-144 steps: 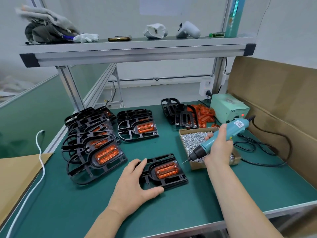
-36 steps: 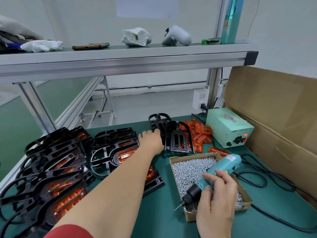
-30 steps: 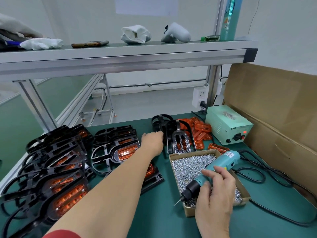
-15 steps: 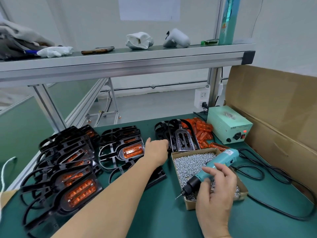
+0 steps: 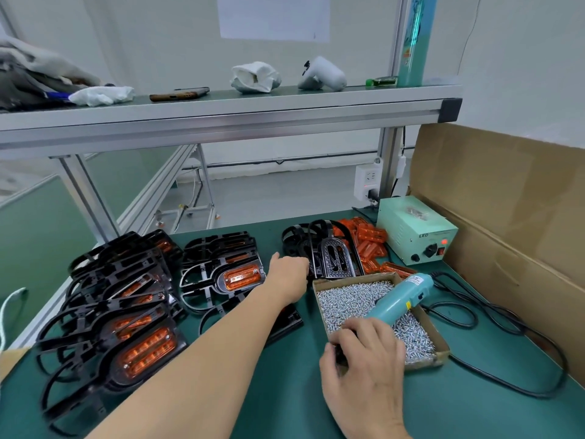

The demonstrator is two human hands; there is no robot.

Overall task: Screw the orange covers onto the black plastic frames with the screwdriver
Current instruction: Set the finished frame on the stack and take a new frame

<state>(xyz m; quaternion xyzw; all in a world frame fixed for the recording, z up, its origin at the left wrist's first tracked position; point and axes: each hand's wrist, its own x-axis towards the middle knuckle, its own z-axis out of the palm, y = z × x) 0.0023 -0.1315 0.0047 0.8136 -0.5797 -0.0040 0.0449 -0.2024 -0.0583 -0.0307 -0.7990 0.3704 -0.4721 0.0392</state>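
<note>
1. The screwdriver (image 5: pixel 399 300) slants over the box of screws (image 5: pixel 442 354) on the right of the table (image 5: pixel 474 413). Its long axis runs near-left to far-right, with the cord end farthest.
2. The right hand (image 5: pixel 364 362) is knuckles up, its grip curled round the tool's dark nose.
3. The left hand (image 5: pixel 288 275) reaches far to an upright black frame (image 5: pixel 336 261); I cannot tell its grip.
4. The tool's body is teal with a white label.

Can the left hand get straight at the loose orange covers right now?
Probably not straight: the left hand sits beside the bare black frames, which stand between it and the orange covers. It would have to reach over them.
</note>
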